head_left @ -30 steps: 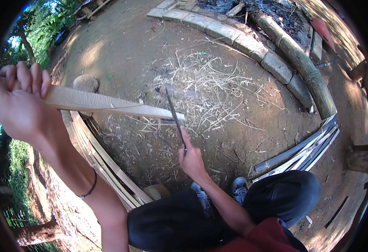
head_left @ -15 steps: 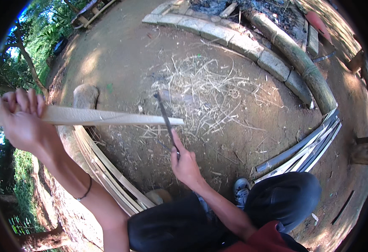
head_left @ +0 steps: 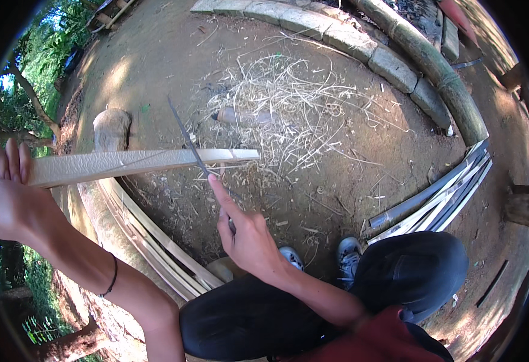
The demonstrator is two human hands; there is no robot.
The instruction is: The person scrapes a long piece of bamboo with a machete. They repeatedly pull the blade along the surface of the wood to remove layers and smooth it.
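Note:
At the far left, my left hand point(head_left: 14, 202) is closed around a long pale bamboo slat point(head_left: 113, 166), which points right across the view, its free end in the air. My right hand point(head_left: 249, 241) grips a knife point(head_left: 183, 128), the handle mostly hidden in the fist and the index finger stretched along it. The thin dark blade crosses the slat a little way in from its free end and appears to touch it. Beneath, a heap of curly pale shavings point(head_left: 300, 102) lies on the dirt, with a brownish cylindrical piece point(head_left: 243, 114) among them.
Long split strips point(head_left: 156, 235) lean beside my left leg, near a rounded post point(head_left: 112, 130). Another bundle of dark and pale strips point(head_left: 433, 199) lies to my right. Farther off are a curved row of stone blocks point(head_left: 337, 39) and a thick bamboo pole point(head_left: 442, 75).
The knife has moved left along the slat, away from its free end, and its blade leans more. My left hand has moved left and slightly down with the slat, whose broad face shows more.

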